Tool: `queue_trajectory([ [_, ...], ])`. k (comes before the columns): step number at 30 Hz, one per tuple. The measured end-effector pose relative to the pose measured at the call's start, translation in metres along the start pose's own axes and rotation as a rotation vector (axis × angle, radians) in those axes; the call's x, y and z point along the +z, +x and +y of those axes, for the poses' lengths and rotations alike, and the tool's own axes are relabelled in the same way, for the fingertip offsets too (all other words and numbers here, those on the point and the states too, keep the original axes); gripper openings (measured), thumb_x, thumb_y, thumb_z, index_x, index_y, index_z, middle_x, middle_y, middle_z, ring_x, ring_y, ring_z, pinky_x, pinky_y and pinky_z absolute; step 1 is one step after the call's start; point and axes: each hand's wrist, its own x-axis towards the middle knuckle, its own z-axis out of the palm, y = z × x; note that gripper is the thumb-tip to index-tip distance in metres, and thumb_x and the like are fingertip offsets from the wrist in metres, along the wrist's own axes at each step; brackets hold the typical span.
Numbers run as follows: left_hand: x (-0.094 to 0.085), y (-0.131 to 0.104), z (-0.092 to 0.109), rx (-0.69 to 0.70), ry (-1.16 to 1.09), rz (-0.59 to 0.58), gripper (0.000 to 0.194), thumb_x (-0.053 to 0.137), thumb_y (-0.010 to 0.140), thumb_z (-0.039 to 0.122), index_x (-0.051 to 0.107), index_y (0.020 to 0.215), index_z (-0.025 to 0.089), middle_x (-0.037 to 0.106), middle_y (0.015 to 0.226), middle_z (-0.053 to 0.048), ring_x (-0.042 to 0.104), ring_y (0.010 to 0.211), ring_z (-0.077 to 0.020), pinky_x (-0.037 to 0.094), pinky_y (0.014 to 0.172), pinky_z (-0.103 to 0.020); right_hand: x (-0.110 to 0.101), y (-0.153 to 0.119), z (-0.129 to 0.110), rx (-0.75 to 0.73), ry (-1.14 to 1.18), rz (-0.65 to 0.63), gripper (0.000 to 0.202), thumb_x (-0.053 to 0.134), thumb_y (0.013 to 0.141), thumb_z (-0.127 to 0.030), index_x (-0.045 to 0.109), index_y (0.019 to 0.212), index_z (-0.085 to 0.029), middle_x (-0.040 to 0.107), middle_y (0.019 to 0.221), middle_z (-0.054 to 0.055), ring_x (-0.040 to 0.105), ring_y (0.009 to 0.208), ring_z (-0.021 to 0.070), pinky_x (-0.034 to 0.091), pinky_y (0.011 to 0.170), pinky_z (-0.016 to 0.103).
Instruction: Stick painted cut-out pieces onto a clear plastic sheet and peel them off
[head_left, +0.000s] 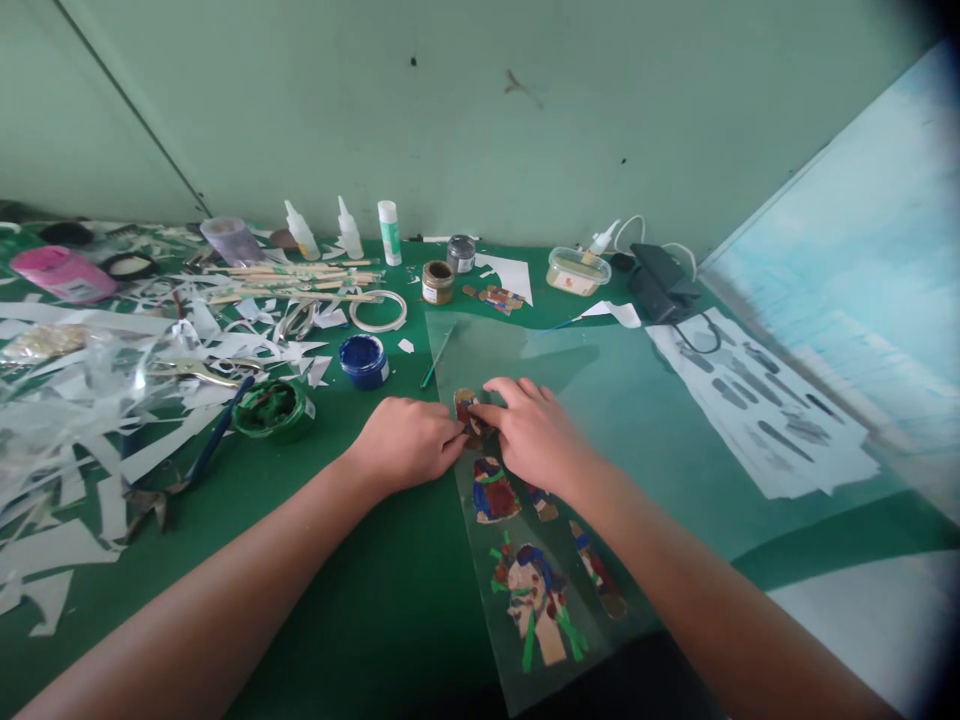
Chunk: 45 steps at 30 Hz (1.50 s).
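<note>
A small painted cut-out point(466, 408), brown, dark red and blue, lies at the left edge of a clear plastic sheet point(622, 380). My left hand point(412, 438) is closed, its fingertips pinched at the cut-out's lower left edge. From the other side my right hand point(541, 432) reaches over the sheet, fingers apart, the index fingertip touching the cut-out. Nearer to me lie a skirt-shaped painted piece point(495, 492), a long narrow piece point(598, 572) and a head-like piece with green strips point(536, 605). Another piece point(541, 502) is partly hidden under my right wrist.
Blue paint point(364, 362) and green paint point(271, 408) stand open left of my hands, near pliers point(154, 498). Paper scraps point(67, 400) cover the far left. Glue bottles point(301, 230), a glue stick point(389, 232) and a plastic tub point(577, 272) line the wall. Painted-on paper point(765, 400) lies right.
</note>
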Motion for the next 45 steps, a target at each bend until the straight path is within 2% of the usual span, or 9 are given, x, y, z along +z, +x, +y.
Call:
queue_trajectory([
  [5, 0.001, 0.000, -0.002, 0.086, -0.051, -0.001, 0.031, 0.050, 0.094, 0.034, 0.077, 0.082, 0.026, 0.071, 0.075, -0.001, 0.067, 0.068, -0.0179, 0.034, 0.053, -0.029, -0.007, 0.011, 0.000, -0.042, 0.057, -0.038, 0.032, 0.051, 0.087, -0.010, 0.073, 0.107, -0.022, 0.062, 0.124, 0.010, 0.052, 0.108, 0.0271, 0.041, 0.083, 0.039],
  [9, 0.002, 0.001, 0.000, 0.079, -0.067, 0.005, 0.032, 0.049, 0.094, 0.033, 0.074, 0.076, 0.024, 0.071, 0.074, -0.001, 0.067, 0.067, -0.0186, 0.034, 0.053, -0.030, -0.014, 0.050, 0.022, -0.066, 0.167, -0.074, 0.027, 0.053, 0.089, -0.017, 0.076, 0.099, -0.027, 0.070, 0.115, 0.004, 0.057, 0.108, 0.0246, 0.042, 0.089, 0.039],
  [17, 0.011, 0.001, -0.003, 0.093, -0.122, 0.078, 0.028, 0.046, 0.095, 0.029, 0.065, 0.076, 0.020, 0.072, 0.074, -0.001, 0.067, 0.065, -0.0174, 0.034, 0.051, -0.027, 0.004, 0.160, 0.109, 0.422, 0.219, 0.070, 0.029, 0.065, 0.086, -0.028, 0.068, 0.112, -0.017, 0.069, 0.118, 0.013, 0.063, 0.105, 0.0240, 0.046, 0.089, 0.035],
  [23, 0.010, 0.001, -0.002, 0.103, -0.153, 0.155, 0.029, 0.042, 0.096, 0.027, 0.066, 0.080, 0.021, 0.071, 0.071, -0.002, 0.067, 0.064, -0.0167, 0.038, 0.053, -0.027, 0.013, 0.185, 0.141, 0.508, 0.307, -0.025, 0.037, 0.081, 0.072, -0.033, 0.072, 0.102, -0.014, 0.073, 0.093, 0.010, 0.066, 0.086, 0.0224, 0.048, 0.078, 0.032],
  [28, 0.009, 0.001, 0.000, 0.090, -0.147, 0.164, 0.032, 0.041, 0.097, 0.029, 0.066, 0.079, 0.020, 0.071, 0.070, -0.002, 0.067, 0.063, -0.0164, 0.035, 0.051, -0.027, 0.001, 0.175, 0.136, 0.544, 0.410, 0.009, 0.017, 0.080, 0.069, -0.027, 0.071, 0.075, -0.014, 0.069, 0.075, 0.006, 0.064, 0.077, 0.0217, 0.047, 0.073, 0.033],
  [34, 0.012, 0.001, -0.004, -0.018, -0.161, 0.208, 0.033, 0.044, 0.097, 0.033, 0.070, 0.080, 0.021, 0.073, 0.072, -0.001, 0.068, 0.065, -0.0167, 0.035, 0.051, -0.026, -0.026, 0.105, 0.099, 0.431, 0.656, 0.190, 0.023, 0.056, 0.091, -0.036, 0.062, 0.102, -0.016, 0.070, 0.094, 0.007, 0.064, 0.080, 0.0165, 0.050, 0.068, 0.028],
  [38, 0.016, 0.003, -0.004, -0.046, -0.198, 0.262, 0.032, 0.046, 0.097, 0.034, 0.073, 0.084, 0.023, 0.075, 0.075, -0.002, 0.068, 0.069, -0.0157, 0.040, 0.055, -0.024, -0.039, 0.043, 0.075, 0.287, 1.007, -0.007, 0.030, 0.062, 0.089, -0.042, 0.064, 0.107, -0.019, 0.069, 0.086, 0.004, 0.060, 0.062, 0.0132, 0.050, 0.057, 0.028],
  [41, 0.018, 0.004, -0.004, -0.078, -0.209, 0.283, 0.030, 0.048, 0.096, 0.035, 0.074, 0.086, 0.022, 0.075, 0.076, -0.002, 0.069, 0.069, -0.0161, 0.042, 0.057, -0.025, -0.047, 0.019, 0.069, 0.178, 0.861, -0.242, 0.027, 0.052, 0.094, -0.031, 0.066, 0.115, -0.023, 0.071, 0.098, 0.005, 0.060, 0.063, 0.0122, 0.050, 0.058, 0.028],
  [45, 0.017, 0.004, -0.005, -0.067, -0.252, 0.261, 0.028, 0.049, 0.096, 0.034, 0.074, 0.088, 0.023, 0.077, 0.081, 0.000, 0.071, 0.072, -0.0166, 0.042, 0.060, -0.026, -0.053, 0.020, 0.076, 0.121, 0.596, -0.277, 0.044, 0.058, 0.088, -0.017, 0.057, 0.131, -0.025, 0.072, 0.100, 0.004, 0.063, 0.071, 0.0145, 0.048, 0.065, 0.028],
])
